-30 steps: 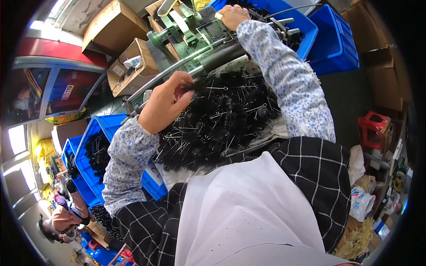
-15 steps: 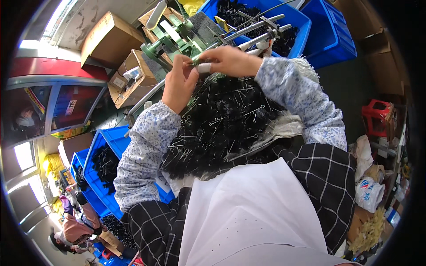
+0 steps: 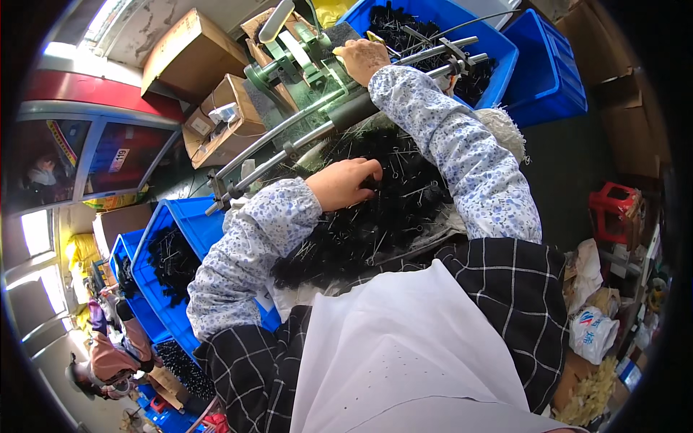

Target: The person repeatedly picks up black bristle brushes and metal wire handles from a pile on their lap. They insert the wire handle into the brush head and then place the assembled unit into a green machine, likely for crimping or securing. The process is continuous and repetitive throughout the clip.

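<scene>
A heap of small black wire brushes (image 3: pixel 339 242) with twisted metal stems, some ending in loops, lies in front of me. My left hand (image 3: pixel 346 184) dips into the heap, its fingers and thumb curled round the black bristles of a brush. Farther off, my right hand (image 3: pixel 364 59) is closed at the right side of a green bench machine (image 3: pixel 307 72). What its fingers grip there is hidden. Two parallel metal rods (image 3: pixel 310 133) run slantwise from the machine, between it and the heap.
A blue bin (image 3: pixel 498 68) of black brushes stands behind the rods, with another blue bin (image 3: pixel 552 68) beside it. More blue bins (image 3: pixel 173 209) are at left. Cardboard boxes (image 3: pixel 195 54) stand far left. A red stool (image 3: pixel 613 209) is at right. A person (image 3: pixel 108 361) sits at lower left.
My hands were together above the heap, by the rods, fingers pinched. They have parted: the left came down into the brushes, the right went up to the machine.
</scene>
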`<control>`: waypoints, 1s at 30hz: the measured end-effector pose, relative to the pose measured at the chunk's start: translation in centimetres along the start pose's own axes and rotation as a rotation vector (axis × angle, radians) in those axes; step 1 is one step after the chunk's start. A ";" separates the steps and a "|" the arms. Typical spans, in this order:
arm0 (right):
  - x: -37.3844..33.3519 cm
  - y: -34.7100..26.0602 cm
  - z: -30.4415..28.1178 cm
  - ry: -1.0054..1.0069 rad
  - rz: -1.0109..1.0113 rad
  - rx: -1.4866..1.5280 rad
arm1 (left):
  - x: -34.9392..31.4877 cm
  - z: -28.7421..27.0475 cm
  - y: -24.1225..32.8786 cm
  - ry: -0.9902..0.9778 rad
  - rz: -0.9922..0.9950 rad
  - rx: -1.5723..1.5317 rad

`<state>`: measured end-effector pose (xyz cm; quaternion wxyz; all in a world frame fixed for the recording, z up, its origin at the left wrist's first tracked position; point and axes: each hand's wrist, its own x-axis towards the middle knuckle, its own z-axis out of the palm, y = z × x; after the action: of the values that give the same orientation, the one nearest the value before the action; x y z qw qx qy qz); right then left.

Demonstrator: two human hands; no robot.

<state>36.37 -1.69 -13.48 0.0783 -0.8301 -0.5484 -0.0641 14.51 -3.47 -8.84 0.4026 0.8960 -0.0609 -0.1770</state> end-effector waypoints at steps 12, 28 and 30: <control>0.2 0.5 0.9 0.044 -0.020 0.156 | -3.7 -1.6 2.8 0.225 -0.071 -0.204; -0.5 1.2 0.9 0.027 0.036 0.069 | -7.1 -4.5 3.2 0.478 -0.212 -0.199; -0.5 -0.3 1.5 0.121 0.002 0.039 | -7.2 -4.7 2.9 0.489 -0.199 -0.172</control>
<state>35.90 -1.73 -15.06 0.1278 -0.8236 -0.5428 -0.1032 9.66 -0.32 -1.88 0.4606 0.8762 0.1417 0.0015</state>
